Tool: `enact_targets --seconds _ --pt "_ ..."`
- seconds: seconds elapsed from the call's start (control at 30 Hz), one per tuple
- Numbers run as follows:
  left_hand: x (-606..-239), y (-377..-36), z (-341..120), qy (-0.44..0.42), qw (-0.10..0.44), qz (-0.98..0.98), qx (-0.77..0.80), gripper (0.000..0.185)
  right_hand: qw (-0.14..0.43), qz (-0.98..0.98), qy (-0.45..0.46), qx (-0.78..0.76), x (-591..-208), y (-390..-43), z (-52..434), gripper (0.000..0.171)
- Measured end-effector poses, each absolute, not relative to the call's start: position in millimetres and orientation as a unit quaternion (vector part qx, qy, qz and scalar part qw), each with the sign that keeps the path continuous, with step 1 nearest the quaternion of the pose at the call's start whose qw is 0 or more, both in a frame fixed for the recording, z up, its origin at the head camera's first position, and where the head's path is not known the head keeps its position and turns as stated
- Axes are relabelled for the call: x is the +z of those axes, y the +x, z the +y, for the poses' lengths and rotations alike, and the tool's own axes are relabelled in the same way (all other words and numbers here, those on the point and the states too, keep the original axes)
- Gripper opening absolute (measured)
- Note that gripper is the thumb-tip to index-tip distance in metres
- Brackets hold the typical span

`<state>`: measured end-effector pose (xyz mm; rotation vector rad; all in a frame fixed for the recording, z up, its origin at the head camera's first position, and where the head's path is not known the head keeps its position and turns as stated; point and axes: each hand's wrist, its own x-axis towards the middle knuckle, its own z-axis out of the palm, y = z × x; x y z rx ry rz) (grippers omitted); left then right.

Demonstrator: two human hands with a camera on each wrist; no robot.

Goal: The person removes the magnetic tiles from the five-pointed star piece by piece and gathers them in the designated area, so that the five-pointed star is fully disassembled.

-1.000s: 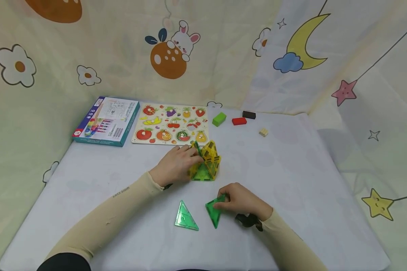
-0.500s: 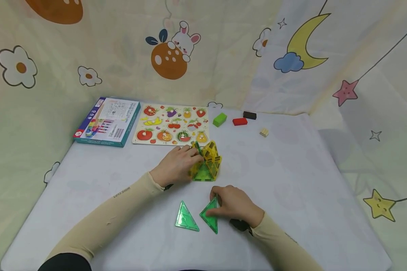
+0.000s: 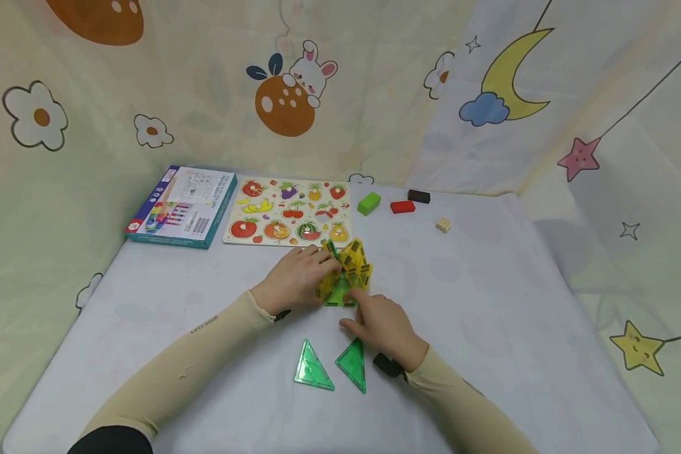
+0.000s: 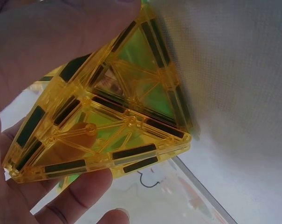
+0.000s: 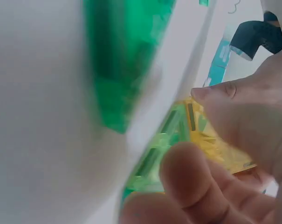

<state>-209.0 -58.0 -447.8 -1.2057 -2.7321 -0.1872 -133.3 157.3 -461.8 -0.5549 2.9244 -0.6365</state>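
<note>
Two green triangles (image 3: 314, 366) (image 3: 354, 364) are lying flat on the table (image 3: 488, 302), just behind the right hand (image 3: 381, 324). Left hand (image 3: 297, 275) is gripping the yellow tile structure (image 3: 348, 271) at table centre, fingers curled round it. Right hand's fingers (image 3: 356, 296), loosely spread, are touching its green base.

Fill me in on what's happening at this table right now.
A person is working on a small yellow and green magnetic-tile structure on the white table. The left hand grips the structure from its left side. The right hand reaches to its near edge, fingertips at the green tile at the base. Two loose green triangle tiles lie flat in front of the person. At the back lie a fruit puzzle board, a blue box and a few small blocks.
</note>
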Motion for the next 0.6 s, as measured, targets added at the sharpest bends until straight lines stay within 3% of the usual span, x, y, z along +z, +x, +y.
enact_targets --seconds 0.23,0.6 --pt "-447.7 -208.1 -59.7 -0.396 0.078 -0.911 -0.077 0.069 -0.033 0.978 -0.168 -0.121 -459.2 -145.9 143.3 0.06" --pt "-448.8 -207.1 -61.1 -0.391 0.078 -0.914 -0.076 0.071 -0.028 0.985 -0.16 -0.054 -453.7 -158.7 131.5 0.057"
